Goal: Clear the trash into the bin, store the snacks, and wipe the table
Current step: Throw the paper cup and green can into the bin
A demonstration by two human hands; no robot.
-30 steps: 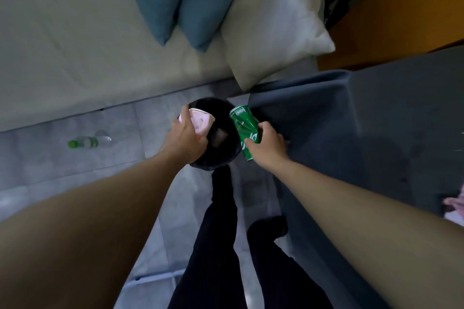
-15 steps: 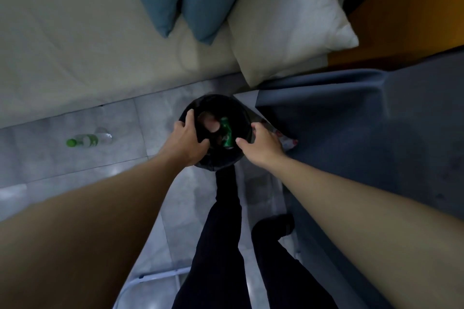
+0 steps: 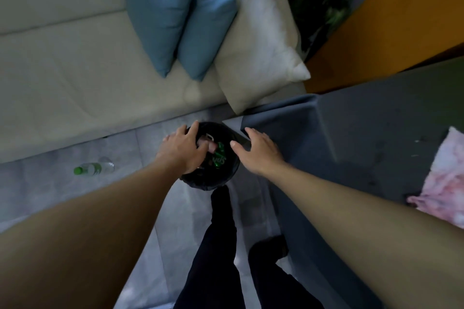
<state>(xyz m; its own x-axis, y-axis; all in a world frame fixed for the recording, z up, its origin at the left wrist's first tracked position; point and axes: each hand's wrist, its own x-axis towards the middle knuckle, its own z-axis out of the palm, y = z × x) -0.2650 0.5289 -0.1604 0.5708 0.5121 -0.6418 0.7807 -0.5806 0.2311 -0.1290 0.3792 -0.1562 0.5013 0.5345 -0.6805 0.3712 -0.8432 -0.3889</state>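
From the head view, one black bin [image 3: 208,182] stands on the floor [image 3: 50,190], between the sofa [image 3: 62,70] and the corner of the cloth-covered tabletop [image 3: 376,120]. Two pieces of trash lie inside it: one green can [image 3: 219,158] and, just beside it, one pink cup [image 3: 209,143].

Both hands are at the bin's mouth. The left hand [image 3: 182,150] lies over the left rim, its grip loose, fingers apart and holding nothing. The right hand [image 3: 258,153] is at the right rim above the cloth's corner, its grip slack too, with fingers straight and spread.

One clear bottle with a green cap [image 3: 94,168] lies on its side on the floor, well apart from the bin. On the sofa lean three cushions, two blue [image 3: 155,7] [image 3: 208,20] and one white [image 3: 258,45]. One pink rag [image 3: 447,183] lies on the tabletop at the right edge.
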